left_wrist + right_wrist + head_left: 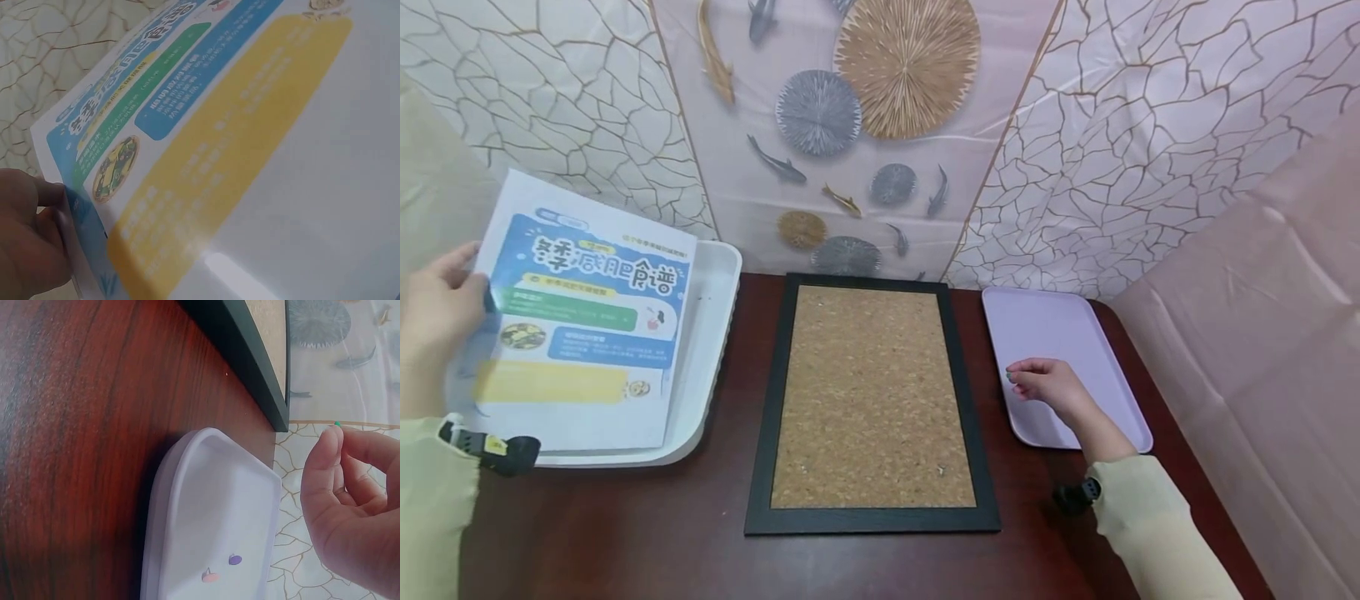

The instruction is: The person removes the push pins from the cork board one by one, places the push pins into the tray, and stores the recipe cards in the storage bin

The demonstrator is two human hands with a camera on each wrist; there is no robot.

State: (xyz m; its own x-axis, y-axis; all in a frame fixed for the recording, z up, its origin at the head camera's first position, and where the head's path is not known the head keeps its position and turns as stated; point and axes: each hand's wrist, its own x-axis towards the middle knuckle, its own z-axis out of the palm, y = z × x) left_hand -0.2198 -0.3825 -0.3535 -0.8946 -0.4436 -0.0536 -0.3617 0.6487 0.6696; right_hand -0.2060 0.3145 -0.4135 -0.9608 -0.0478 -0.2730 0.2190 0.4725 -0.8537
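My left hand (pixel 441 312) grips a printed paper sheet (pixel 587 333) by its left edge and holds it up over a white tray (pixel 718 308). Blue, green and yellow blocks of text cover the sheet, and in the left wrist view a small food picture (pixel 116 169) shows near the gripped edge. Over the lilac tray (pixel 1075 333), my right hand (pixel 1056 387) pinches a green thumbtack (pixel 337 424) between thumb and forefinger; only a bit of it shows. Inside that tray lie a purple thumbtack (pixel 235 559) and a pink thumbtack (pixel 210 577).
A cork board (pixel 876 400) in a black frame (pixel 872 521) lies between the two trays on the dark red table (pixel 700 533). Some small shiny spots show near its lower corners. Behind the table hangs a patterned cloth (pixel 880 225), and pink cloth (pixel 1255 317) borders the right side.
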